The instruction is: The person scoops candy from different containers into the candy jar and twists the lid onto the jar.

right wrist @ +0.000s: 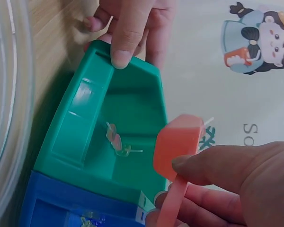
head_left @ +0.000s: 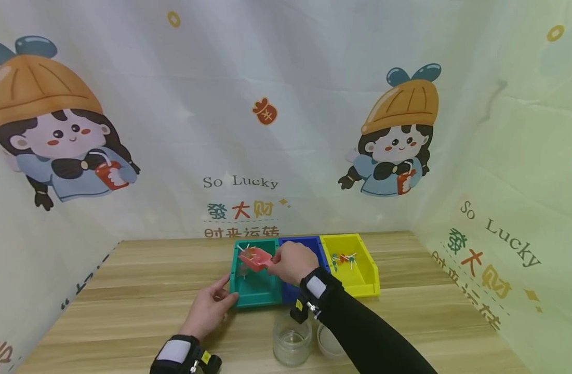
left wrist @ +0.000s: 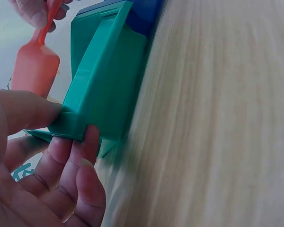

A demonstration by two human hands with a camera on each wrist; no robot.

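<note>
A coral-pink scoop [head_left: 256, 259] is held by its handle in my right hand [head_left: 295, 262], its bowl above the green bin [head_left: 260, 298]. Small bits with white sticks, like tiny lollipops, show at the scoop in the head view. My left hand [head_left: 208, 310] grips the green bin's near left corner, thumb on top of the rim and fingers below, as the left wrist view shows. Inside that bin, a few pieces with white sticks [right wrist: 116, 140] lie on the floor in the right wrist view. The scoop's bowl [left wrist: 35, 71] hides its load in the left wrist view.
Right of the green bin stand a blue bin [head_left: 289, 294], partly behind my right hand, and a yellow bin [head_left: 365, 289] holding several coloured stick pieces [head_left: 344, 259]. Nearer me are a glass jar [head_left: 292, 345] and a round clear lid or dish [head_left: 330, 343]. Printed cloth [head_left: 309, 156] hangs behind.
</note>
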